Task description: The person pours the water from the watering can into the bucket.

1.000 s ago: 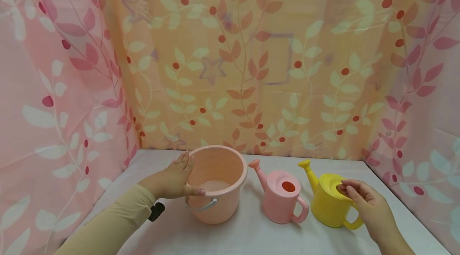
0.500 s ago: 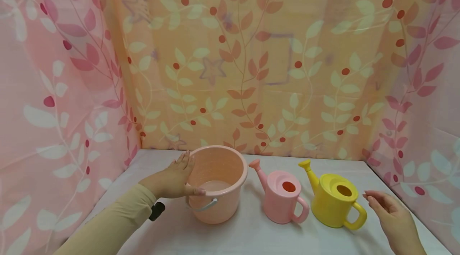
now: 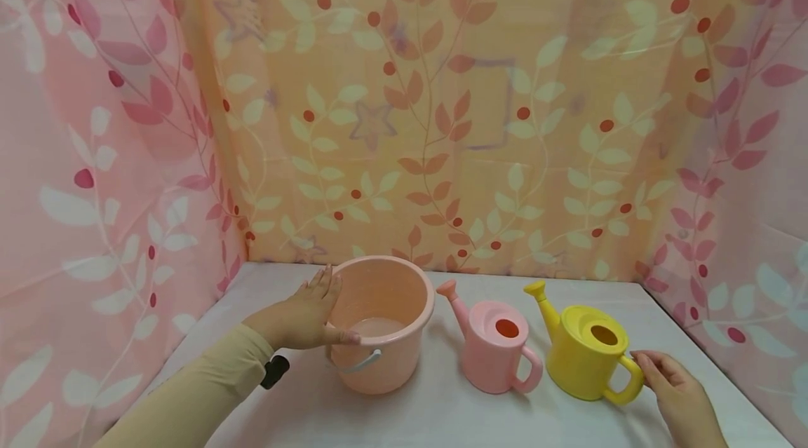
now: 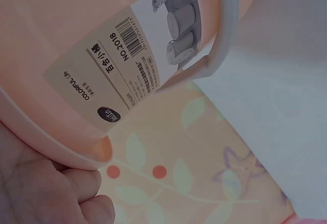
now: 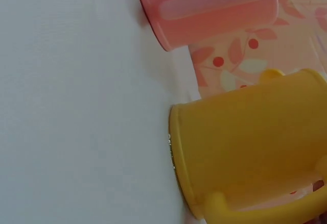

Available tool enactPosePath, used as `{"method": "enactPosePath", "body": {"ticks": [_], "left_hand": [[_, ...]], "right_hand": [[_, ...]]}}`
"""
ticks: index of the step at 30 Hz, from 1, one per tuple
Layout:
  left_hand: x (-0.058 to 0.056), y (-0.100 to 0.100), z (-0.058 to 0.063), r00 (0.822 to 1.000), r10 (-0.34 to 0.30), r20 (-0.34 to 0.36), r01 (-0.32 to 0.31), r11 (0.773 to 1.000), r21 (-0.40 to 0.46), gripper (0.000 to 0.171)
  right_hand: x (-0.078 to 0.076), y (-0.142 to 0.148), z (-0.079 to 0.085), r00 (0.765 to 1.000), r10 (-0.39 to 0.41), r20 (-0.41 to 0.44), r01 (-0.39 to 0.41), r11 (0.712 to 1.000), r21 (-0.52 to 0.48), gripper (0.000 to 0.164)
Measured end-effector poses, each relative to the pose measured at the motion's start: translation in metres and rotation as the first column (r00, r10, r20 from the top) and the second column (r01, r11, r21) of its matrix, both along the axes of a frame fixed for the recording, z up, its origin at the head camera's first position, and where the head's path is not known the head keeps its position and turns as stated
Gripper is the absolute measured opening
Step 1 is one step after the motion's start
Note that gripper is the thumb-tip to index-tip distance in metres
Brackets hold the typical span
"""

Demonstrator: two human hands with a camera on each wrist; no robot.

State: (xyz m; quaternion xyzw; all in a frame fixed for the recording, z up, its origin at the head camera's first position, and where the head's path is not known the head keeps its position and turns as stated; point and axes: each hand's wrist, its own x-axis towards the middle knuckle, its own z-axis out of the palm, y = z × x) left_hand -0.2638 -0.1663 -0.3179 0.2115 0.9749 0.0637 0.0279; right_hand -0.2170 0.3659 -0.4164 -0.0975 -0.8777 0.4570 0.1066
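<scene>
The peach bucket (image 3: 379,364) stands upright left of the middle in the head view. My left hand (image 3: 299,315) rests on its left rim, thumb along the near side and the other fingers reaching toward the back. In the left wrist view, fingertips (image 4: 97,208) show by the rim beside the bucket's printed label (image 4: 112,66). My right hand (image 3: 682,392) is at the handle of the yellow watering can (image 3: 581,364), fingers loosely bent; whether they touch the handle is unclear. A pink watering can (image 3: 492,357) stands upright between bucket and yellow can.
All three vessels stand on a white table (image 3: 442,420). Leaf-patterned curtains (image 3: 429,118) enclose its back and sides. Both spouts point left and back, with handles toward the front right. The bucket's grey handle (image 3: 362,362) hangs down its near side.
My right hand has moved from the yellow can's top opening, out to the right, then back left and lower beside its handle. The left hand and the vessels have stayed put.
</scene>
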Motion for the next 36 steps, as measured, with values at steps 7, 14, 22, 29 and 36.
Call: {"method": "enactPosePath", "body": {"ticks": [7, 14, 22, 29, 36], "left_hand": [[-0.001, -0.001, 0.0, 1.0, 0.0, 0.009, 0.0, 1.0, -0.002, 0.116], [-0.001, 0.0, -0.002, 1.0, 0.003, 0.009, -0.003, 1.0, -0.004, 0.116], [-0.002, -0.002, -0.002, 1.0, -0.004, -0.008, 0.004, 1.0, -0.006, 0.116], [-0.002, -0.001, -0.001, 1.0, -0.014, -0.006, 0.014, 1.0, 0.005, 0.115], [-0.001, 0.0, 0.0, 1.0, 0.004, 0.007, -0.004, 1.0, 0.002, 0.116]], "right_hand": [[-0.004, -0.01, -0.008, 0.998, 0.002, 0.066, -0.002, 1.0, -0.008, 0.059], [-0.008, -0.015, -0.017, 0.999, 0.026, 0.032, -0.023, 0.996, -0.084, 0.057], [-0.012, -0.016, -0.023, 0.999, 0.022, 0.032, -0.017, 0.99, -0.137, 0.059], [-0.014, -0.019, -0.023, 0.993, -0.013, 0.115, 0.039, 0.973, -0.228, 0.058], [-0.014, -0.024, -0.024, 0.991, -0.063, 0.116, 0.093, 0.956, -0.277, 0.054]]}}
